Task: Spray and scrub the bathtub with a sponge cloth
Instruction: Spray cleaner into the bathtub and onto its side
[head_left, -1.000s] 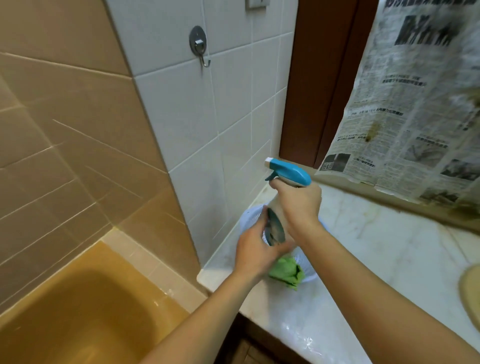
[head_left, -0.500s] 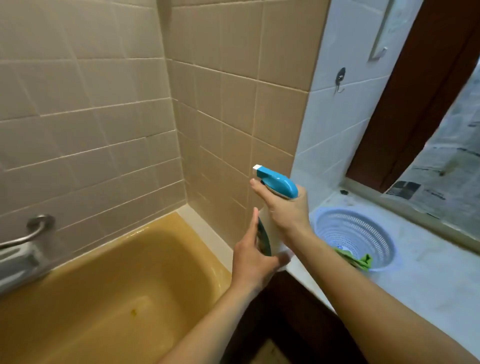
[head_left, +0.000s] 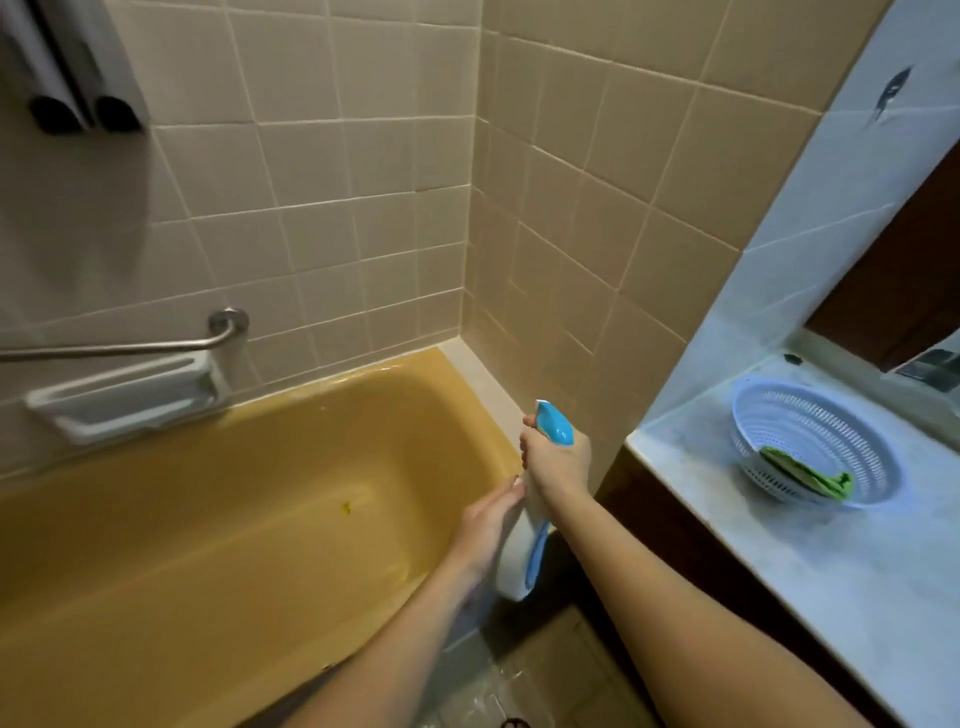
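Head view: two hands (head_left: 485, 525) (head_left: 560, 464), one spray bottle (head_left: 515, 564), one bathtub (head_left: 208, 519).

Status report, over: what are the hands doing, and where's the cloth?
Right hand grips spray bottle at trigger, by bathtub. Left hand flat against bottle's side. Green sponge cloth in white colander on counter. Nothing blocking tub.

1. On your right, a pale stone counter (head_left: 831, 571) runs along the wall.
2. A white slotted basket (head_left: 810, 426) stands on it towards the far end, with a green cloth (head_left: 800, 470) lying inside.
3. Ahead of you, the yellow bathtub (head_left: 208, 519) has a small yellowish speck (head_left: 346, 506) on its bottom.
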